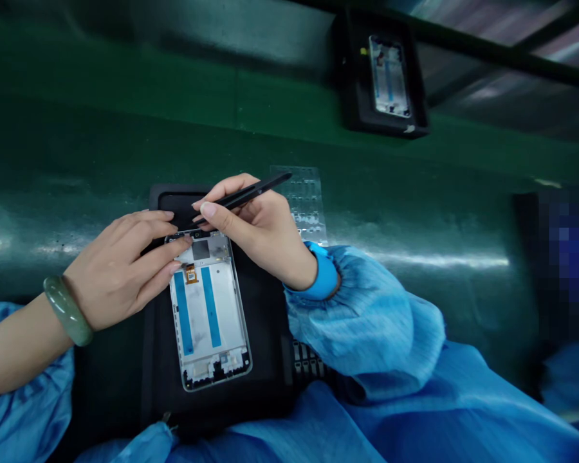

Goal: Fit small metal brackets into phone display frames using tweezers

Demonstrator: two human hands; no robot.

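An opened phone frame [197,321], silver with two blue strips and a small orange flex connector [192,274], lies on a black tray [265,347]. My left hand [128,260] rests at its upper left edge, fingers stretched out over the frame and its top corner. In my right hand [258,225] is a pair of black tweezers [255,190], gripped between thumb and fingers. Their tips point down at the top edge of the phone frame. Whether the tips hold anything is hidden by the fingers.
A clear plastic sheet [306,199] with small cut-outs lies beyond my right wrist. Farther off, another black tray [354,106] holds a second phone frame [390,77]. Small dark parts in rows [306,360] sit right of the near tray, partly under my sleeve. The bench [101,154] is green.
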